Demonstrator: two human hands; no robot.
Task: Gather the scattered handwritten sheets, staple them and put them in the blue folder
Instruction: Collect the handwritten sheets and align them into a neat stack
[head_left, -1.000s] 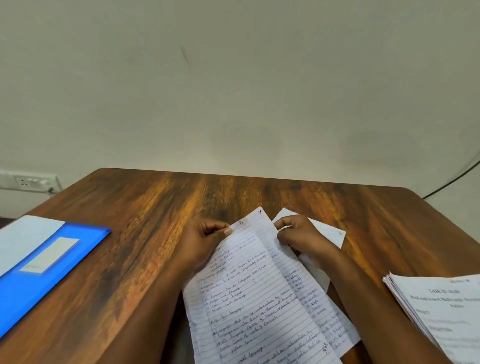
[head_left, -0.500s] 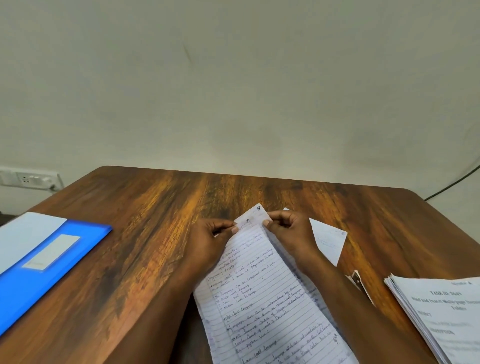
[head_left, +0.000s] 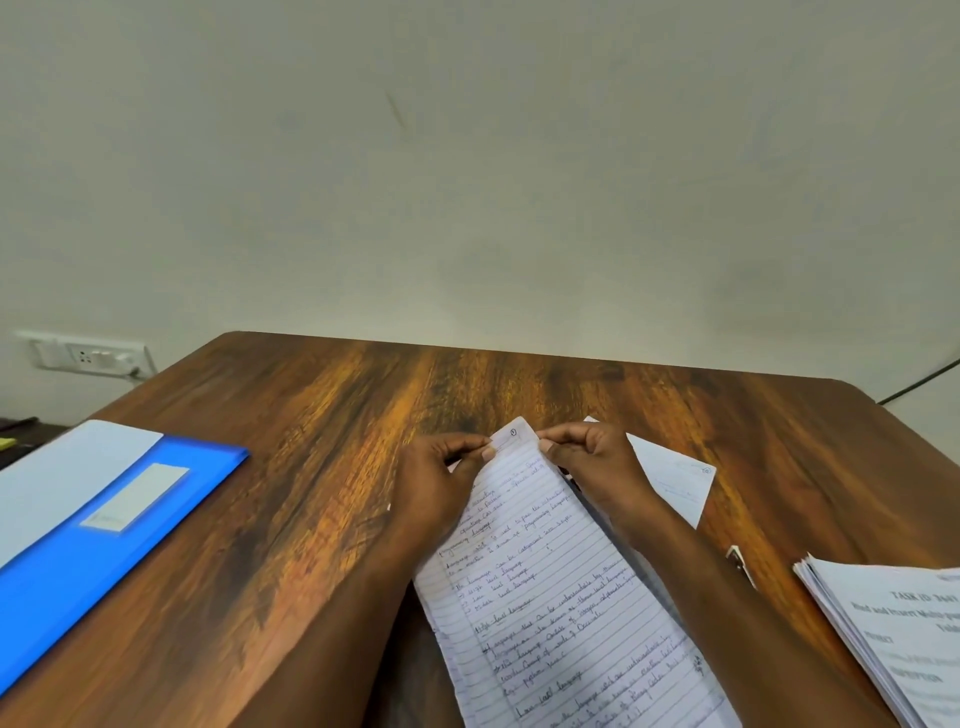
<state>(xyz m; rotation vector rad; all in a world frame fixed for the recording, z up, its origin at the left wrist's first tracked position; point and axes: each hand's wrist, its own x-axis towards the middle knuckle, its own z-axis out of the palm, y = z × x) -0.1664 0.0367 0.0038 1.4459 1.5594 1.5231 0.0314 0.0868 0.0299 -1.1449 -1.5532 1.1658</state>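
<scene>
A brown wooden table (head_left: 322, 519) stands against a plain pale wall (head_left: 467, 182), with a wall socket (head_left: 85, 356) at the far left. Near the middle, 2 hands pinch the far corners of the handwritten sheets (head_left: 550, 597): the left hand (head_left: 441, 483) grips the left corner, the right hand (head_left: 592, 467) the right, and 1 more loose sheet (head_left: 675, 483) lies just behind the right wrist. The blue folder (head_left: 98, 551) lies at the left edge, well apart, a printed stack (head_left: 898, 634) at the near right.
</scene>
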